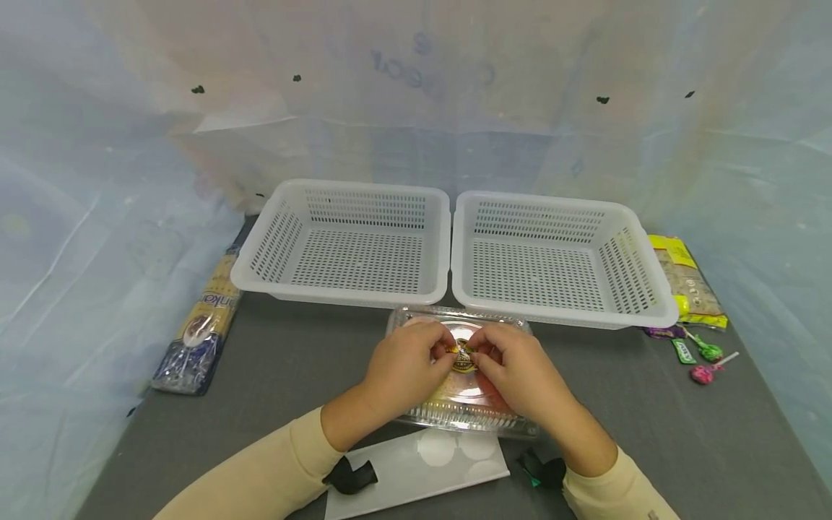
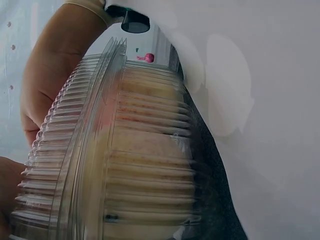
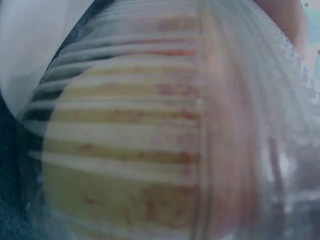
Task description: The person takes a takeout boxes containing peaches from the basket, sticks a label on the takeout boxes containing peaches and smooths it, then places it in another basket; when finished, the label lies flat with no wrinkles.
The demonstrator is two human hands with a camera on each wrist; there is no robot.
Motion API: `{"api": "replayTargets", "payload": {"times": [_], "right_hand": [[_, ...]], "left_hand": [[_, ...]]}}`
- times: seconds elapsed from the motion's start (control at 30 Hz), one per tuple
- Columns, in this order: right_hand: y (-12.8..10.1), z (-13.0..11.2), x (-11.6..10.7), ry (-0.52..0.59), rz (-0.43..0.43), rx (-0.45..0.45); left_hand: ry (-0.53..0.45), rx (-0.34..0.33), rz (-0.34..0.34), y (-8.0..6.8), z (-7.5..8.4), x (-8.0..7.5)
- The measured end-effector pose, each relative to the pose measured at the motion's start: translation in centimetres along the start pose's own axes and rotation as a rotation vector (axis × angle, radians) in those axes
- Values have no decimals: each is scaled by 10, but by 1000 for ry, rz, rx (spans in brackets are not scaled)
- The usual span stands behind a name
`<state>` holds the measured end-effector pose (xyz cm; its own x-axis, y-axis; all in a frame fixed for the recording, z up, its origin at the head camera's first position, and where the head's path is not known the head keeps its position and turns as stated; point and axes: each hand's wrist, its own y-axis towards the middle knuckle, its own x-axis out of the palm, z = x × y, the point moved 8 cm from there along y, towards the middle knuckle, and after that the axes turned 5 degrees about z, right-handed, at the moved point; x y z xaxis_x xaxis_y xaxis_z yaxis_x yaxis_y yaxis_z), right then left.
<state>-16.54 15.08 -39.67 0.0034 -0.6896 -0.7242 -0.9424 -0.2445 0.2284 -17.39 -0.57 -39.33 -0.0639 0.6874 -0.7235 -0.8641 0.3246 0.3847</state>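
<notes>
Pinching with both hands, thumb against curled forefinger, almost no gap: left hand (image 1: pixel 406 367) has a tiny yellow bit (image 1: pixel 452 351) at its fingertips, right hand (image 1: pixel 525 368) a tiny green bit (image 1: pixel 471 349). Too small to tell if that's one piece or two. Hands face each other, fingertips near but apart, directly above the round gold-and-dark label (image 1: pixel 464 363) on the lid of the clear clamshell container (image 1: pixel 464 417); can't tell if the bits touch the label. Wrist views show the container's ribbed side, yellowish contents with reddish marks inside, but neither pinch point. Container sits lid up on the grey table (image 1: pixel 292 361), just in front of the left basket (image 1: pixel 357 295) and right basket (image 1: pixel 565 313), where they meet. White sheet (image 1: pixel 390 473) with pale round stickers (image 1: pixel 437 448) lies on the near side, between the forearms.
</notes>
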Motion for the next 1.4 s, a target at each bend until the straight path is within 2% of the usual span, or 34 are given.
{"api": "replayTargets", "payload": {"times": [0.27,0.4,0.53,0.77,0.87,1.0,1.07,1.13,1.27,1.4], "right_hand": [[-1,3,-2,134,-30,43],[-1,6,-3,156,-37,68],[-1,5,-4,128,-29,63],[0,-1,-2,-28,-12,4],[-2,-4,-2,-74,-7,-40],[-7,-16,-5,-172,23,-237],[-13,-22,-7,-221,40,-359],[-20,-25,-9,-243,36,-436],[-30,-26,-11,-290,-8,-488],[-35,-23,-10,-361,-66,-480]], "left_hand": [[-25,3,11,1,0,-1],[-36,14,21,1,1,-1],[-31,22,20,2,1,-1],[7,41,3,0,3,0],[22,114,12,-2,6,-1],[43,301,5,-6,15,-2],[83,382,-43,-11,19,-1],[149,427,-111,-17,20,0],[312,508,-241,-28,21,2],[421,531,-309,-31,15,-2]]}}
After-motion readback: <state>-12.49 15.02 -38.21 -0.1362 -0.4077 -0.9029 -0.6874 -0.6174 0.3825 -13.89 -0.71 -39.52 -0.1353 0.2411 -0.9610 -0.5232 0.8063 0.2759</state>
